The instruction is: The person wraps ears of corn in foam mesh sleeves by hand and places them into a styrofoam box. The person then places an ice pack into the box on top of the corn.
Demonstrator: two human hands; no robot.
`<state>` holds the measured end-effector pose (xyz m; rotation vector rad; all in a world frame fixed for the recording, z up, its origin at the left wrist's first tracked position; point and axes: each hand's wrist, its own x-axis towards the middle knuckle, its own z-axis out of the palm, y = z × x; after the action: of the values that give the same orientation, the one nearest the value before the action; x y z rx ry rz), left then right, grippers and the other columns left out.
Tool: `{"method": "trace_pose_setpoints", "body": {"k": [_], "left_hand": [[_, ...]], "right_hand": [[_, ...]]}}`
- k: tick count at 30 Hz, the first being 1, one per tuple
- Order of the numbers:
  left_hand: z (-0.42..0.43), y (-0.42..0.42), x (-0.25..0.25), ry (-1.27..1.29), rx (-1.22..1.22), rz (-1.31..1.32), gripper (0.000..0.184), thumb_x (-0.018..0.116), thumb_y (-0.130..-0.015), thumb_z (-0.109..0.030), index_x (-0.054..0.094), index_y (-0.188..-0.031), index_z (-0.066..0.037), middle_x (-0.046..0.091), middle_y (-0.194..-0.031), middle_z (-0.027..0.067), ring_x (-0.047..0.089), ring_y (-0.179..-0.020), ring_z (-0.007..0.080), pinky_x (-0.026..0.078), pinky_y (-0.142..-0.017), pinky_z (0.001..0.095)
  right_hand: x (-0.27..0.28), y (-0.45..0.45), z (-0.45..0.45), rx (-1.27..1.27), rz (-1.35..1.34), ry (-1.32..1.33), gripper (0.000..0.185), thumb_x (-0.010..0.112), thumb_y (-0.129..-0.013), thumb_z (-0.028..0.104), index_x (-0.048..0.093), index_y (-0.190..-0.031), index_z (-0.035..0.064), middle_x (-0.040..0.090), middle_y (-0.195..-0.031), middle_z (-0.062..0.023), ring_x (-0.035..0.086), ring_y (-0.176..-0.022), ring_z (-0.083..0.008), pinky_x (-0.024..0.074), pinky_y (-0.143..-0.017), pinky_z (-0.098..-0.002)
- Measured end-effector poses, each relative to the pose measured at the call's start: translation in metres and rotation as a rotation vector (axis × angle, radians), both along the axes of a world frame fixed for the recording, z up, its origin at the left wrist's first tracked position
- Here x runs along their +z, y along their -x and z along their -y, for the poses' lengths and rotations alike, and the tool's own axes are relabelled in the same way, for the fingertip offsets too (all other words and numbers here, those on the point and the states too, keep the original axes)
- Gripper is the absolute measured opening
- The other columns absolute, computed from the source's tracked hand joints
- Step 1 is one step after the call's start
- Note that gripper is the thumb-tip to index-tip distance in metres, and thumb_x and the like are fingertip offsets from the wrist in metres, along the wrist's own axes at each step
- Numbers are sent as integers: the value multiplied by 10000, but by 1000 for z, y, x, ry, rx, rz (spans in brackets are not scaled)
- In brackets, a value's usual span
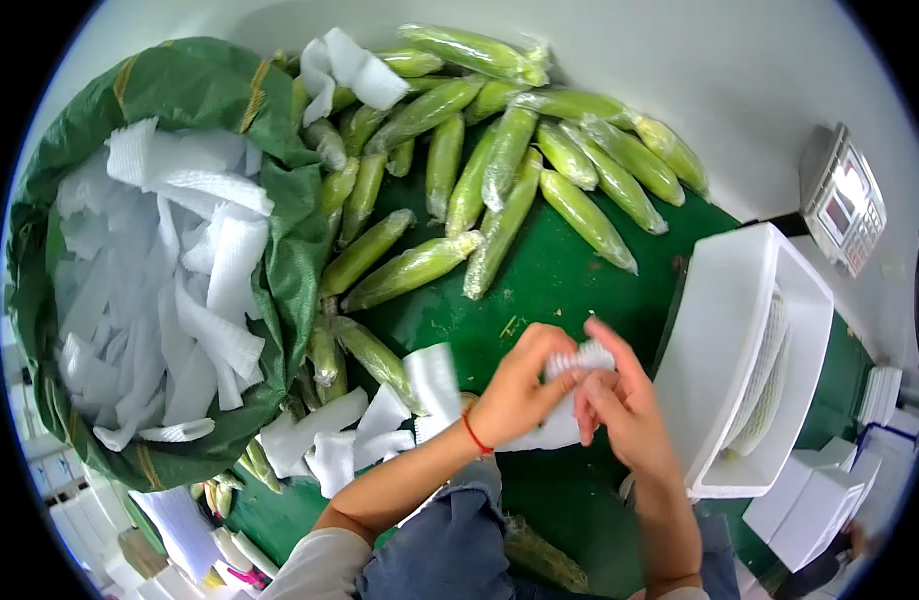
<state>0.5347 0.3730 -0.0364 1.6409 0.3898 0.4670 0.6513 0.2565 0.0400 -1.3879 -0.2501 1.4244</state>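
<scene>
My left hand (527, 372), with a red string at its wrist, closes on one side of a bunched white foam net sleeve (583, 357). From the other side my right hand (624, 405) grips the same sleeve, its index finger stretched out past the rim. Whether anything is inside the sleeve I cannot tell. Several loose foam sleeves (334, 462) lie left of my hands. Beyond them, many husked-green corn cobs (419, 270) in clear plastic wrap are heaped on the green table (429, 325).
A big green sack (294, 225) full of white foam sleeves (194, 300) stands at the left. To the right is a white bin (714, 350) with net-covered pieces (764, 385) inside. A weighing scale (844, 200) stands behind it. White boxes (809, 500) are lower right.
</scene>
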Motion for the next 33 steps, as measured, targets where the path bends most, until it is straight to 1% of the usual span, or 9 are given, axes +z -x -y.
{"method": "trace_pose_setpoints", "body": {"k": [2, 5, 8, 12, 17, 21, 25, 30, 33], "left_hand": [[-4, 9, -2, -438, 43, -72, 157, 656, -806, -26, 551, -923, -37, 504, -1071, 153, 529, -970, 285, 440, -827, 343], [-4, 35, -19, 340, -8, -183, 75, 573, -919, -87, 513, -951, -56, 542, -962, 54, 493, -850, 108, 416, -732, 247], [3, 36, -36, 397, 207, -152, 92, 586, -907, -97, 515, -913, -39, 528, -855, 64, 518, -782, 154, 426, -674, 266], [-10, 34, -19, -714, 187, -24, 264, 706, -727, -53, 512, -906, -51, 557, -972, 114, 553, -983, 319, 441, -812, 424], [-18, 40, -7, -650, 211, 108, 256, 704, -742, -44, 510, -908, -63, 573, -857, 105, 592, -814, 320, 469, -731, 383], [0, 63, -11, 204, 356, -262, 171, 665, -856, -100, 522, -938, -56, 574, -725, 15, 563, -619, 118, 453, -579, 247], [3, 99, -31, 1242, -208, -138, 178, 673, -841, -68, 539, -958, -51, 572, -873, -15, 562, -802, 74, 459, -678, 234], [10, 146, -39, 1234, 502, 12, 148, 584, -809, 48, 524, -841, -82, 572, -879, 11, 567, -829, 112, 469, -697, 247], [17, 193, -91, 372, 675, -540, 159, 551, -804, 68, 506, -885, -61, 587, -866, 37, 570, -791, 120, 468, -673, 295]], "right_hand": [[-43, 6, 9, -129, -32, -33, 648, 567, -883, 63, 254, -1450, 72, 586, -1010, -109, 571, -777, -120, 462, -716, -238], [-76, 35, 10, -181, 79, -67, 686, 572, -868, 14, 243, -1464, 100, 580, -1048, -106, 560, -867, -134, 460, -781, -254], [-72, 49, 6, -56, -132, -71, 768, 562, -821, -64, 212, -1478, 124, 574, -1122, -117, 552, -1002, -164, 465, -861, -301], [-71, 33, -5, -258, -425, -120, 768, 500, -729, -39, 279, -1448, 119, 533, -1210, -126, 574, -1009, -181, 481, -859, -293], [-87, 48, -2, 20, -396, 20, 561, 568, -787, 25, 350, -1299, 99, 482, -1130, -63, 488, -1054, -138, 431, -891, -292], [-104, 61, -2, -88, -114, -74, 292, 609, -780, 32, 507, -1052, 61, 521, -1019, -40, 511, -914, -120, 432, -815, -277], [-124, 79, -9, -217, -103, -95, 214, 609, -780, 78, 516, -972, 62, 538, -877, -38, 509, -802, -117, 411, -750, -242], [-137, 98, -26, -323, -1051, -71, 454, 592, -771, 108, 504, -1207, 21, 621, -1035, -125, 623, -910, -209, 512, -806, -336], [-198, 130, -24, 345, -102, 64, 542, 625, -797, 175, 466, -1295, 30, 627, -1085, -214, 643, -930, -320, 518, -831, -395]]}}
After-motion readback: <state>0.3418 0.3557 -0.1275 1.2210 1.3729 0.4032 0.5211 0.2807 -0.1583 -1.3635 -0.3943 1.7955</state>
